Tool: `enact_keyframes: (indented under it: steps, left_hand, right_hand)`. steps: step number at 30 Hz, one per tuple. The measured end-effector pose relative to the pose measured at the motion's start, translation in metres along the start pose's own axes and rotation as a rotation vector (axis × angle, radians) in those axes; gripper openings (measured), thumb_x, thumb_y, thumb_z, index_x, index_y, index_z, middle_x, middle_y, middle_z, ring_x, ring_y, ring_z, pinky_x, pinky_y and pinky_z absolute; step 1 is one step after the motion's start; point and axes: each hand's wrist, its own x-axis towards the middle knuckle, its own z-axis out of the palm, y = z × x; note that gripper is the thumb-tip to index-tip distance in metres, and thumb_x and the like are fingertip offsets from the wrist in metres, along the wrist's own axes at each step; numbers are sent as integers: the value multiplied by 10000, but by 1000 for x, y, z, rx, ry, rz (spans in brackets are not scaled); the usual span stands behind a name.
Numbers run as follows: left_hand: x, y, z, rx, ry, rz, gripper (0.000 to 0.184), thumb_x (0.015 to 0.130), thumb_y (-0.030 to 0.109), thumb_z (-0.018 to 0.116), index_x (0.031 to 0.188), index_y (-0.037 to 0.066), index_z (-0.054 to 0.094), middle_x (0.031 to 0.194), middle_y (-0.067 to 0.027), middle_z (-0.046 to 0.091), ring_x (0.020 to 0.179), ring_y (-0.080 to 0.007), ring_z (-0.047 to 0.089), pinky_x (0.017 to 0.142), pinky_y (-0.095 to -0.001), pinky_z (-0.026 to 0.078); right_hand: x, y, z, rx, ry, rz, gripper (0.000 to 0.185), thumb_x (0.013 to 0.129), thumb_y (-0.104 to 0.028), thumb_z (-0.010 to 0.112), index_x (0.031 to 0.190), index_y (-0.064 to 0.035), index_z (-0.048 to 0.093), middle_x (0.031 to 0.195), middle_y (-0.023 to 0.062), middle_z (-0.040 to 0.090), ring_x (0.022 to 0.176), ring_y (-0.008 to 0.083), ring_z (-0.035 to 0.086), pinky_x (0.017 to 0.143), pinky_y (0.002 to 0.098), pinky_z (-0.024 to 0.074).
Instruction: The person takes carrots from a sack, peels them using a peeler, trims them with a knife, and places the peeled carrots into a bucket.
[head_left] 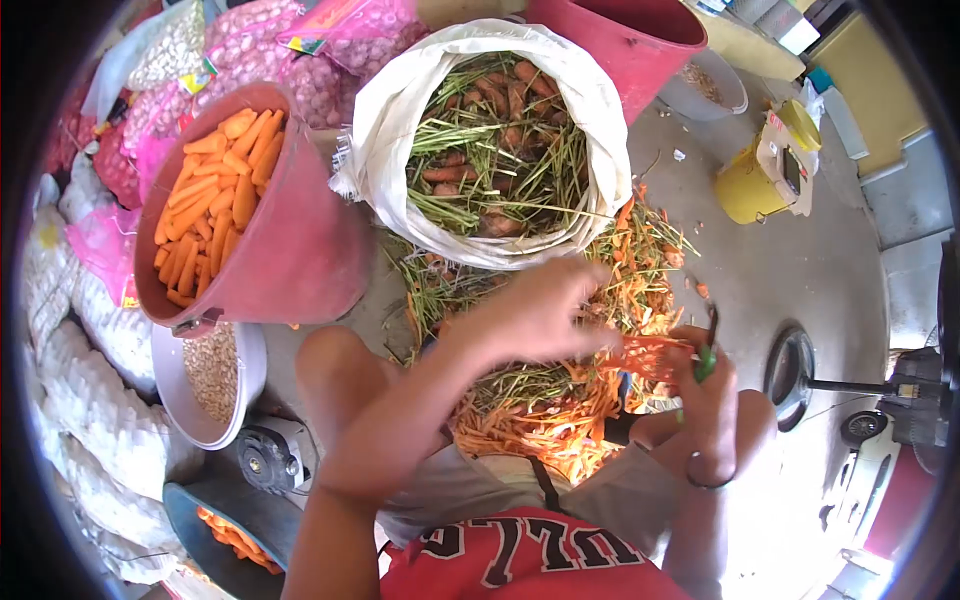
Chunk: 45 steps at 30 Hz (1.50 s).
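My left hand [530,315] is blurred by motion above the peelings, in front of the white sack [385,120]. Its fingers point right, and whether it holds anything is unclear. On the right, my right hand [706,385] is closed around a green-handled peeler [705,363] whose dark end points up. Orange strands [645,358], smeared by motion, lie beside its fingers. Unpeeled carrots [515,100] and green stalks fill the open sack. Below both hands, orange peelings [530,425] are piled on the floor between my legs.
A red bucket [310,220] of peeled carrots stands left, near a white basin [255,375] and a dark container [190,510] with orange pieces. Another red bucket [640,50] is behind the sack. To the right are a yellow container [740,185] and a black round-based stand [790,375].
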Motion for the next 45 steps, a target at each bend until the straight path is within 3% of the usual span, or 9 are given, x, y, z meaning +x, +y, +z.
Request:
enact_keyframes:
  steps: [3,4,7,10,20,26,27,36,45]
  left_hand:
    - [37,-70,-53,169,275,-329,344,952,323,634,1126,28,666,1160,-167,678,999,-304,671,915,-399,522]
    - [46,-117,-67,231,345,-361,255,967,263,585,999,32,686,865,-164,680,762,-273,667,737,-406,522]
    - [43,-209,-99,656,72,-587,205,895,174,591,919,20,724,936,-212,708,889,-376,688,808,-459,526]
    - [30,-224,-80,607,68,-697,327,888,284,633,1150,96,690,1084,-213,687,1030,-366,656,891,-431,511]
    - [59,-263,-90,602,-436,-668,581,874,299,636,1424,207,472,1208,-153,666,1096,-307,623,932,-367,485]
    - [57,-173,-114,409,-268,-567,493,676,199,854,1021,-30,589,1011,-115,714,834,-190,692,758,-334,536]
    - [59,-163,-126,407,-262,-595,784,623,258,895,1241,-54,526,1091,-168,681,993,-239,653,887,-370,504]
    - [76,-30,-203,-409,167,-381,549,895,248,713,1353,27,507,1152,-77,646,1014,-169,642,868,-328,527]
    - [23,38,-16,-1020,520,-53,410,933,215,687,1254,32,510,1175,-94,596,1112,-197,594,930,-370,515]
  right_hand:
    - [9,17,-34,-40,25,-59,147,938,-71,623,1067,-12,665,752,19,657,560,45,530,506,223,451]
    - [11,21,-42,-77,17,-83,143,942,-70,620,1063,-12,666,740,21,653,556,42,530,505,227,451]
    - [16,45,-38,-170,-35,-71,149,936,-66,621,1065,-6,663,762,77,673,608,115,611,558,276,489]
    - [0,46,-19,-196,-120,-317,178,905,-62,634,1067,11,649,907,185,671,797,329,665,721,405,511]
    - [-22,62,-19,-357,-198,-481,228,873,-62,639,1084,23,625,948,208,643,879,388,640,760,441,508]
    - [-17,76,-14,-372,-203,-464,236,873,-82,639,1089,12,626,946,213,659,869,396,644,761,443,520]
    - [-16,79,-14,-378,-207,-507,246,873,-99,645,1095,6,628,939,211,660,861,398,647,755,450,521]
    - [-18,74,-7,-371,-162,-548,251,875,-118,645,1115,-43,645,913,191,656,850,384,653,732,458,526]
    - [-30,55,25,-101,-169,-353,191,931,-167,587,1086,-71,645,905,245,671,818,406,658,732,463,507]
